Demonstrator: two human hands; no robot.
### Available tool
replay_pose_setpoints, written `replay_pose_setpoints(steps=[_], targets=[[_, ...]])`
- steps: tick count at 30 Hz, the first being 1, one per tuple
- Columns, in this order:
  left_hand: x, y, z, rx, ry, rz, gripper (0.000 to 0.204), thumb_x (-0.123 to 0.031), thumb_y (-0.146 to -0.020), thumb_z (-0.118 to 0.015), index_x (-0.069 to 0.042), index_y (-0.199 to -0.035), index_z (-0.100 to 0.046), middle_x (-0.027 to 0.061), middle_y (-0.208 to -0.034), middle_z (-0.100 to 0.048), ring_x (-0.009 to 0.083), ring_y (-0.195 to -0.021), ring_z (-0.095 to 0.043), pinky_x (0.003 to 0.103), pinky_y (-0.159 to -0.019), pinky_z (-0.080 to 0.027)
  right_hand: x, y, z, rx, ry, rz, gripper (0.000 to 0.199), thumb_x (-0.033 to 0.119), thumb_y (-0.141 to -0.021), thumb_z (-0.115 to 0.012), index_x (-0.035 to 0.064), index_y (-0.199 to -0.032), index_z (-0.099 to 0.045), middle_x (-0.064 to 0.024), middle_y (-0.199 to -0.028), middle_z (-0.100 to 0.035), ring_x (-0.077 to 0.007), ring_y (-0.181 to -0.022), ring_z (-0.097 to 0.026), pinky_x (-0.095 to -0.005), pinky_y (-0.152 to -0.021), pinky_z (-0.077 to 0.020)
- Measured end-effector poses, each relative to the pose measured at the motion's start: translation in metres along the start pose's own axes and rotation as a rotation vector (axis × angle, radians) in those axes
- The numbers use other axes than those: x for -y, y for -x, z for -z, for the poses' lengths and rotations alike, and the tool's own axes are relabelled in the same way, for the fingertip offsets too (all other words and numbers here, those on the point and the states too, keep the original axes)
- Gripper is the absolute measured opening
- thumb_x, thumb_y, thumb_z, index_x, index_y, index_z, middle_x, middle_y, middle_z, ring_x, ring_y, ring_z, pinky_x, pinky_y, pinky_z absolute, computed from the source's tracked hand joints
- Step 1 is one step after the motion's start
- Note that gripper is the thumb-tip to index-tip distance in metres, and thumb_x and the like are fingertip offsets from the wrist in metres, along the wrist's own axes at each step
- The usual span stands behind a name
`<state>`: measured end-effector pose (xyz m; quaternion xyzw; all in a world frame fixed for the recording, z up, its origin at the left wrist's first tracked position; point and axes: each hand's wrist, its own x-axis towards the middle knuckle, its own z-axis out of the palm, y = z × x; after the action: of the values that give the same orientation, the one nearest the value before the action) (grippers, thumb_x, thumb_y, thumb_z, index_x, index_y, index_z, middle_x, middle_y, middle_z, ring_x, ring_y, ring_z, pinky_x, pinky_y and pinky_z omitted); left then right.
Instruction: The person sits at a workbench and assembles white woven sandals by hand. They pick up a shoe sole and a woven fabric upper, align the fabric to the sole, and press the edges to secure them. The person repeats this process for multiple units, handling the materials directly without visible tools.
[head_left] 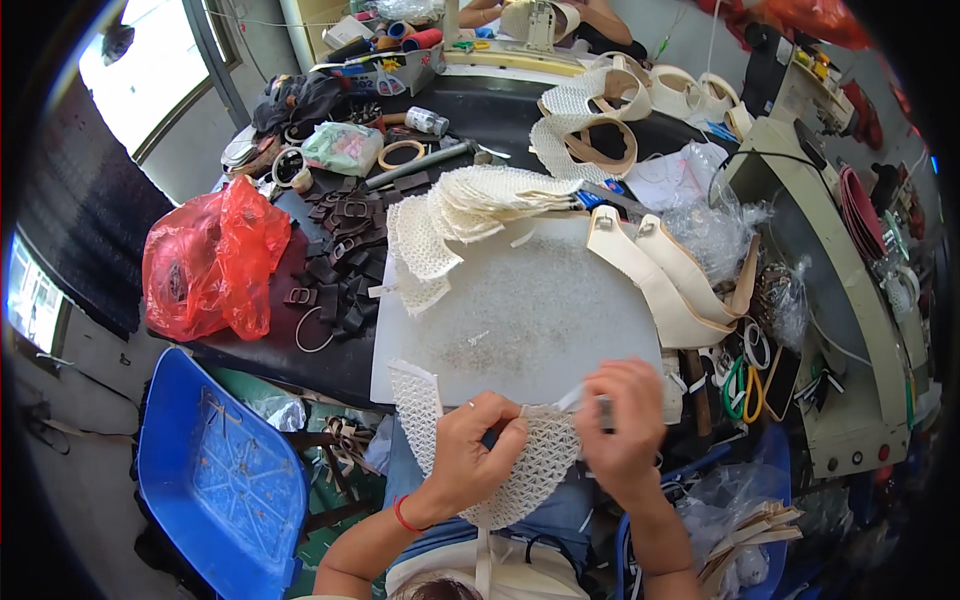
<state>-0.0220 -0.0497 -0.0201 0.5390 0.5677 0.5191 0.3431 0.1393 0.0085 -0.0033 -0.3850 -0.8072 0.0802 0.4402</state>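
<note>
We hold the white perforated piece (pixel 540 475) over our lap, at the near edge of the grey board (pixel 530 330); its left end overlaps that edge. Our left hand (pixel 482 450), with a red band (pixel 401 513) at the wrist, is closed on the upper edge of the piece, thumb and fingers drawn together. Our right hand (pixel 622 425) is at the right end of the piece, with its fingers curled. A white strip (pixel 570 399) and a small grey item (pixel 605 412) show at these fingers. Motion blur covers this hand, so we cannot tell how firmly it grips, or what.

The board lies on the black bench (pixel 345 372). At its far edge we have a fanned stack of white perforated pieces (pixel 500 195). At its right side lie 2 cream straps (pixel 655 275) with metal buckles. To its left we see a heap of dark buckled straps (pixel 350 235), then a red plastic bag (pixel 215 255). Scissors (pixel 742 392) with green handles lie right of the board. A blue bin (pixel 245 480) stands below the bench, at our left.
</note>
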Motion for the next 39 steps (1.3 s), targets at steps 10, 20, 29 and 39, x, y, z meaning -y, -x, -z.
replay_pose_setpoints(steps=[10, 20, 29, 39], targets=[[-0.001, -0.005, 0.011, -0.24, 0.004, -0.051, 0.011, -0.008, -0.082, -0.062, 0.002, -0.083, -0.062, 0.0093, -0.07, -0.063, 0.0125, -0.062, -0.06, 0.025, -0.057, -0.047, 0.019, 0.037, 0.018, 0.202, -0.712, -0.618, 0.037, 0.01, -0.071, -0.073, 0.0001, -0.104, -0.059, -0.0124, -0.111, -0.06, -0.0201, -0.099, -0.058, -0.032, -0.082, -0.0453], [0.006, 0.015, 0.072, -0.484, 0.19, 0.131, 0.028, -0.015, -0.087, -0.058, 0.002, -0.109, -0.057, 0.0104, -0.101, -0.062, 0.0185, -0.097, -0.058, 0.036, -0.084, -0.049, -0.002, 0.033, -0.001, -0.015, -0.942, -0.758, 0.016, 0.009, -0.09, -0.057, -0.0023, -0.1, -0.06, 0.0001, -0.084, -0.063, -0.0041, -0.073, -0.053, -0.0182, -0.067, -0.0418], [0.021, 0.02, 0.042, -0.233, 0.587, 0.271, 0.019, -0.008, -0.092, -0.051, 0.005, -0.104, -0.055, 0.0066, -0.091, -0.061, 0.0105, -0.081, -0.06, 0.025, -0.07, -0.054, 0.046, -0.02, -0.05, 0.197, -0.172, 0.102, 0.041, 0.003, -0.079, -0.063, 0.0003, -0.117, -0.051, -0.0156, -0.111, -0.056, -0.0287, -0.105, -0.053, -0.0369, -0.087, -0.042], [0.016, 0.019, 0.049, -0.2, 0.542, 0.22, 0.012, -0.005, -0.089, -0.053, 0.004, -0.094, -0.059, 0.0028, -0.08, -0.063, 0.0051, -0.073, -0.058, 0.021, -0.066, -0.05, 0.048, -0.017, -0.062, 0.261, -0.412, 0.115, 0.022, -0.004, -0.076, -0.064, 0.0037, -0.096, -0.061, -0.0092, -0.082, -0.059, -0.0245, -0.072, -0.058, -0.0302, -0.062, -0.0462]])
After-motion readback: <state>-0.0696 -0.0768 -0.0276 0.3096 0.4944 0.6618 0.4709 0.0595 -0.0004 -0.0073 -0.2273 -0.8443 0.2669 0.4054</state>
